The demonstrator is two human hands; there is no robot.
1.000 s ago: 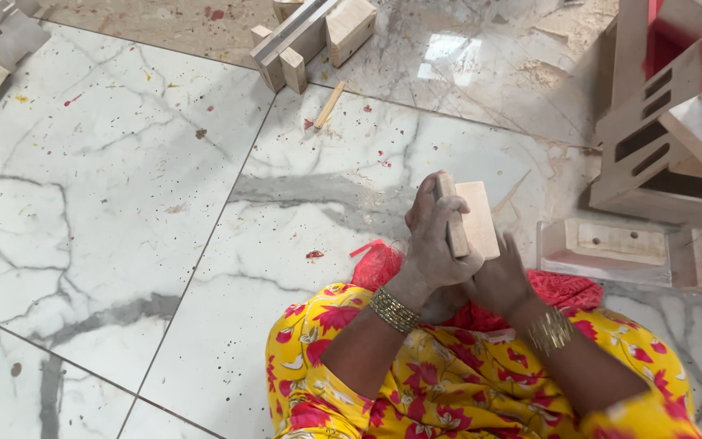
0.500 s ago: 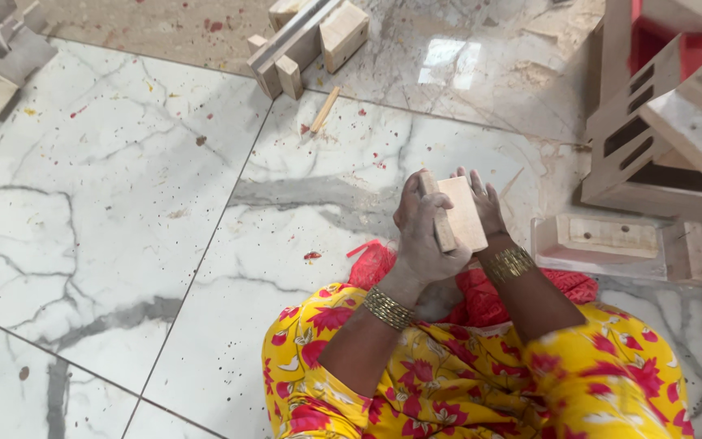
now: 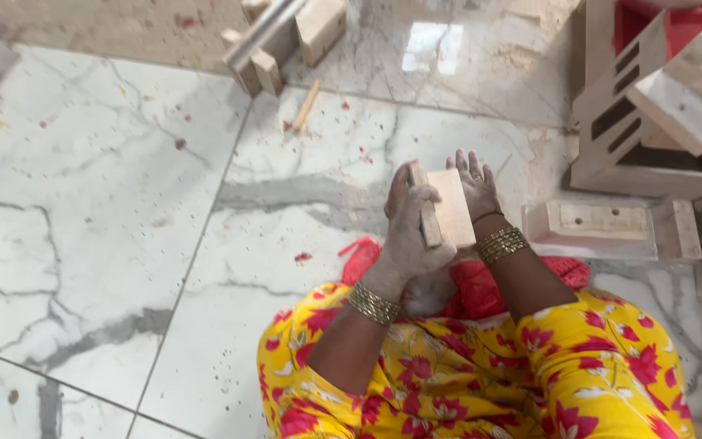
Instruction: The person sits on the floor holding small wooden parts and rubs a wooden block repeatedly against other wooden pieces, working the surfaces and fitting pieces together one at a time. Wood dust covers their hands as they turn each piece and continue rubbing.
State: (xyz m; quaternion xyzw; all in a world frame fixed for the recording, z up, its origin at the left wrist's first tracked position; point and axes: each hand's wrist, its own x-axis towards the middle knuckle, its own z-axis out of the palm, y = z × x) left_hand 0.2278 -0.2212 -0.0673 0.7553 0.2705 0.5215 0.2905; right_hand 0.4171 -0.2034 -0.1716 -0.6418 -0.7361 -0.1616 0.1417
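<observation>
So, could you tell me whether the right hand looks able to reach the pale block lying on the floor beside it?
Probably yes: the block lies just beside the right hand with open floor between, though that hand is pressed against a wooden piece.

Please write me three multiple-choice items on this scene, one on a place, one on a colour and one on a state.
1. Where is the flat wooden block?
A. Between the person's two hands
B. Flat on the floor
C. In the red crate

2. What colour is the cloth under the hands?
A. Blue
B. Red
C. White

3. How is the left hand set on the block?
A. Hanging clear of it
B. Flat on the floor
C. Wrapped round its edge

Answers:
1. A: the left hand grips its near edge and the right hand backs its far face, above the marble floor.
2. B: red fabric shows below the wrists, against the yellow flowered clothing.
3. C: the fingers curl over the block's edge.
</observation>
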